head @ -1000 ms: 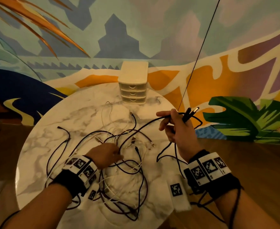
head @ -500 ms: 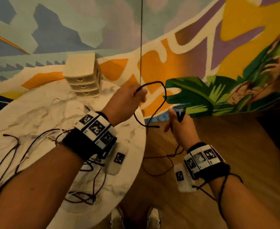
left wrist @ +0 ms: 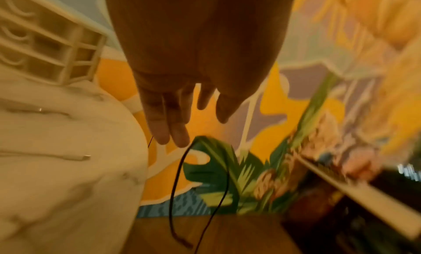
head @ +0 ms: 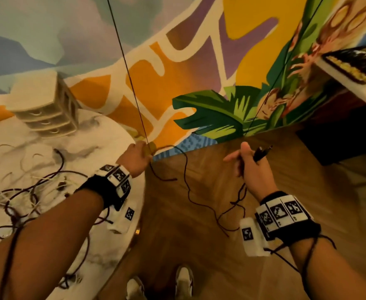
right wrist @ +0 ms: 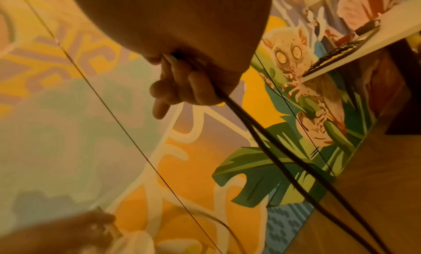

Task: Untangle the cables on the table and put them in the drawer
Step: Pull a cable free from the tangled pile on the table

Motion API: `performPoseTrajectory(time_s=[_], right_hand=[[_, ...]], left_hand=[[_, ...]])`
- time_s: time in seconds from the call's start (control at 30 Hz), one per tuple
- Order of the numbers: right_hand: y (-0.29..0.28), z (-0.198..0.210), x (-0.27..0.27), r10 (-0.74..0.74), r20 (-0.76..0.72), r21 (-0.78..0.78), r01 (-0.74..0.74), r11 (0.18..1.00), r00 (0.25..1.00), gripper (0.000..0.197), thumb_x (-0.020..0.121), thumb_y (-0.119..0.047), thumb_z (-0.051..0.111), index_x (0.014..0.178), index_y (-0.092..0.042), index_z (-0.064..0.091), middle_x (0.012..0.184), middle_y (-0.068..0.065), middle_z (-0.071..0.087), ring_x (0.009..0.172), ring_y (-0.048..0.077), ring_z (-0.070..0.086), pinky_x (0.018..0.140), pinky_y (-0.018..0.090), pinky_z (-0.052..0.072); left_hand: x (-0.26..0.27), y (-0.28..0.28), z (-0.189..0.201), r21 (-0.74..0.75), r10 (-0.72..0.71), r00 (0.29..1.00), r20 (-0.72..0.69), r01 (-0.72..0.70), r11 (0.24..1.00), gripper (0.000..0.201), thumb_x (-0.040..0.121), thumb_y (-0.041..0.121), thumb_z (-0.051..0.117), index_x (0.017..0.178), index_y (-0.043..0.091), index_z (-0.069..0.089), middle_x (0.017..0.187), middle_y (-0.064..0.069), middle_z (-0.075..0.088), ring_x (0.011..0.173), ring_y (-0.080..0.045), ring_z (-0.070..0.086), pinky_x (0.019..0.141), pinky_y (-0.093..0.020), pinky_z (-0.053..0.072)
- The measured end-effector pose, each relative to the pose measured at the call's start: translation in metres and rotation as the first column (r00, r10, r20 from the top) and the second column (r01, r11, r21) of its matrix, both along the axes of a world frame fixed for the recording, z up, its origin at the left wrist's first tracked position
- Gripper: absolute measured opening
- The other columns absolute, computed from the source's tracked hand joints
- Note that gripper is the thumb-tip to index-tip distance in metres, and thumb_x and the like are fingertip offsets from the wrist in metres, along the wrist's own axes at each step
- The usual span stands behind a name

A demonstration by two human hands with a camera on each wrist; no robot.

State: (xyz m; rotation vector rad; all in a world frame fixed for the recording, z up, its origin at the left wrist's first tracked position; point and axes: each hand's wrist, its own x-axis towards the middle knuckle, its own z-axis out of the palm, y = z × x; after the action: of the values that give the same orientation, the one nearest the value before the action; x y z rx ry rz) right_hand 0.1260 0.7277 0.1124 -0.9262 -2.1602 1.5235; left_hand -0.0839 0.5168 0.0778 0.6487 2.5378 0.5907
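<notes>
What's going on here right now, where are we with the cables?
One black cable is out of the tangle, hanging over the floor between both hands. The right hand holds its plug ends; the left hand touches a loop near the table edge. The other cables lie tangled on the table, and the drawer unit looks closed.

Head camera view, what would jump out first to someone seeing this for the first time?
A black cable sags over the wood floor between two raised hands: the right hand grips its plugs, the left hand holds it by the table edge. Left of them, tangled cables sprawl across the marble top, with a small drawer unit at the back. Behind everything runs a bright mural.
</notes>
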Motion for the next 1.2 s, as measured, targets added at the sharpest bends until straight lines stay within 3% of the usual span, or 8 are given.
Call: performPoseTrajectory(time_s=[0.13, 0.27, 0.43, 0.53, 0.63, 0.8, 1.0, 1.2], right_hand=[[0.001, 0.019, -0.006, 0.053, -0.101, -0.019, -0.055, 0.998, 0.993, 0.054, 0.099, -0.046, 0.029, 0.088, -0.016, 0.072, 0.079, -0.003, 0.065, 0.071, -0.003, 0.057, 0.069, 0.023, 0.039], [-0.008, 0.034, -0.022, 0.202, -0.152, -0.031, -0.209, 0.977, 0.967, 0.046, 0.100, -0.042, 0.032, 0.090, -0.017, 0.070, 0.097, 0.002, 0.067, 0.090, 0.013, 0.063, 0.074, 0.026, 0.048], [-0.004, 0.040, -0.026, 0.339, -0.185, -0.243, -0.377, 0.894, 0.923, 0.045, 0.096, -0.047, 0.038, 0.104, -0.013, 0.066, 0.091, 0.002, 0.067, 0.070, 0.006, 0.066, 0.059, 0.014, 0.051], [-0.013, 0.015, -0.026, 0.495, -0.205, -0.384, -0.535, 0.753, 0.844, 0.041, 0.088, -0.043, 0.049, 0.110, -0.010, 0.058, 0.090, 0.003, 0.067, 0.075, 0.020, 0.066, 0.068, 0.031, 0.056], [-0.031, -0.014, -0.034, 0.568, -0.111, -0.348, -0.567, 0.747, 0.816, 0.023, 0.084, -0.040, 0.057, 0.076, -0.019, 0.064, 0.057, -0.011, 0.053, 0.051, 0.005, 0.045, 0.054, 0.020, 0.039], [-0.043, -0.069, -0.058, 0.487, -0.016, -0.311, -0.467, 0.828, 0.873, 0.051, 0.090, -0.025, 0.062, 0.041, -0.031, 0.046, 0.044, -0.015, 0.035, 0.043, 0.003, 0.030, 0.049, 0.017, 0.027], [-0.020, -0.136, -0.059, 0.145, 0.412, -0.211, -0.061, 0.976, 0.899, 0.049, 0.098, -0.038, 0.042, 0.055, -0.016, 0.047, 0.052, -0.003, 0.046, 0.048, 0.012, 0.042, 0.051, 0.024, 0.034], [-0.020, -0.165, -0.057, 0.103, 0.375, -0.305, 0.018, 0.952, 0.921, 0.056, 0.102, -0.035, 0.030, 0.061, -0.009, 0.059, 0.068, 0.005, 0.062, 0.066, 0.017, 0.055, 0.069, 0.029, 0.040]], left_hand=[[0.049, 0.040, 0.008, 0.118, -0.259, 0.966, 0.011, 0.256, 0.960, 0.054, 0.087, 0.032, 0.059, 0.136, 0.022, 0.039, 0.134, -0.004, 0.039, 0.117, -0.023, 0.049, 0.098, -0.035, 0.042], [0.118, 0.098, 0.050, 0.406, -0.511, 0.859, 0.032, 0.456, 0.792, 0.047, 0.090, 0.024, 0.059, 0.135, 0.019, 0.043, 0.135, 0.001, 0.045, 0.117, -0.009, 0.046, 0.097, -0.019, 0.037], [0.124, 0.109, 0.069, 0.679, -0.341, 0.790, 0.510, -0.128, 0.723, 0.029, 0.100, 0.012, 0.035, 0.122, 0.003, 0.051, 0.100, -0.005, 0.059, 0.089, -0.013, 0.057, 0.077, -0.019, 0.050], [0.103, 0.097, 0.071, 0.668, -0.255, 0.764, 0.593, -0.289, 0.686, 0.031, 0.100, 0.025, 0.036, 0.085, 0.008, 0.057, 0.080, -0.012, 0.059, 0.071, -0.016, 0.057, 0.066, -0.027, 0.047], [0.090, 0.087, 0.082, 0.709, -0.258, 0.832, 0.490, -0.208, 0.674, 0.043, 0.099, 0.027, 0.039, 0.058, 0.016, 0.039, 0.049, 0.003, 0.033, 0.044, -0.013, 0.027, 0.044, -0.022, 0.025], [0.072, 0.072, 0.105, 0.490, -0.211, 0.974, -0.081, 0.223, 0.843, 0.044, 0.097, 0.031, 0.045, 0.055, 0.020, 0.037, 0.047, 0.009, 0.031, 0.042, -0.007, 0.027, 0.045, -0.019, 0.022], [0.045, 0.048, 0.147, 0.298, -0.171, 0.841, -0.514, 0.362, 0.883, 0.037, 0.096, 0.035, 0.043, 0.064, 0.019, 0.053, 0.048, 0.001, 0.045, 0.041, -0.012, 0.040, 0.043, -0.029, 0.025], [0.045, 0.037, 0.158, 0.342, -0.129, 0.796, -0.591, 0.393, 0.854, 0.039, 0.094, 0.037, 0.041, 0.070, 0.013, 0.061, 0.046, 0.002, 0.044, 0.037, -0.008, 0.035, 0.040, -0.028, 0.024]])
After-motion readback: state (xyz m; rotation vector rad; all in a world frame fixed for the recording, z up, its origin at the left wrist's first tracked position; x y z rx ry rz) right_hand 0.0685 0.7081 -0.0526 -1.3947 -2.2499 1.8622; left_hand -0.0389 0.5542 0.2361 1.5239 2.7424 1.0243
